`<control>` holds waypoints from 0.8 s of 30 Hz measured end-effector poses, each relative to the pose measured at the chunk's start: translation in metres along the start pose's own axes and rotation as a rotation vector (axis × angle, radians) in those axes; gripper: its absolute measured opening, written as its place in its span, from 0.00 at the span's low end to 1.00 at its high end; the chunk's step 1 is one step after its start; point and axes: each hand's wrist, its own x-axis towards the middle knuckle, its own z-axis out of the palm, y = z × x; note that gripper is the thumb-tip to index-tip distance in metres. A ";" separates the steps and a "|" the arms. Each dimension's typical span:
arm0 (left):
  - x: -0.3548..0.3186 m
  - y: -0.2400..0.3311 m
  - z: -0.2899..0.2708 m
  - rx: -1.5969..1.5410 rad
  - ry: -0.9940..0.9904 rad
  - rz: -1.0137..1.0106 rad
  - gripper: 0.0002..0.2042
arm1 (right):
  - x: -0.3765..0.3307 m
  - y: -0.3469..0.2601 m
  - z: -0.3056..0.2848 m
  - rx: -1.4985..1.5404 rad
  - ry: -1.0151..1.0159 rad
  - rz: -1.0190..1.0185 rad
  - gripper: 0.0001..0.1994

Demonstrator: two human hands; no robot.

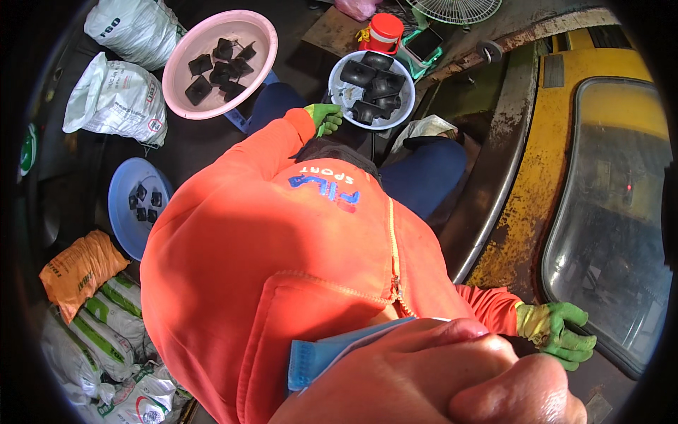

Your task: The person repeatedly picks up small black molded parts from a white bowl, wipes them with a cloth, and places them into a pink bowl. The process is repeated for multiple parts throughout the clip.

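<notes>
My left hand (325, 119), in a green and yellow glove, is by my lap at the near left side of a white basin (337, 113). Its fingers are loosely bent and I see nothing in them. That basin holds several black molded pieces (381, 83). My right hand (559, 333), gloved the same way, is out to the right beside a yellow machine door (510, 247) with a large window (614, 212). Its fingers are curved and apart, with nothing visible between them; whether it touches the door I cannot tell.
A pink basin (265, 42) and a blue basin (120, 205) at left hold smaller black pieces. White sacks (116, 99), an orange bag (83, 272) and more sacks (106, 339) line the left. A red jug (385, 32), green basket (413, 67) and fan (455, 8) stand far off.
</notes>
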 end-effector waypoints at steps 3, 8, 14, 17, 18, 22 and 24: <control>0.003 -0.002 -0.005 -0.045 -0.018 -0.007 0.11 | 0.014 -0.005 -0.009 -0.383 0.068 -0.136 0.18; 0.005 0.001 -0.011 -0.090 -0.185 -0.016 0.10 | 0.022 -0.028 -0.033 -0.539 -0.089 0.039 0.17; 0.002 0.002 -0.003 -0.033 -0.046 -0.021 0.11 | 0.039 -0.015 -0.032 -0.690 0.065 -0.277 0.13; -0.003 0.002 0.000 -0.011 0.003 -0.018 0.11 | 0.037 -0.017 -0.033 -0.683 0.037 -0.242 0.13; -0.003 0.002 0.000 0.002 0.035 -0.013 0.11 | 0.037 -0.019 -0.032 -0.652 0.031 -0.239 0.13; -0.006 0.003 0.001 -0.005 -0.006 -0.009 0.11 | 0.034 -0.028 -0.033 -0.495 0.099 -0.227 0.12; -0.006 0.003 0.002 0.001 0.017 -0.007 0.11 | 0.033 -0.028 -0.032 -0.393 0.140 -0.217 0.12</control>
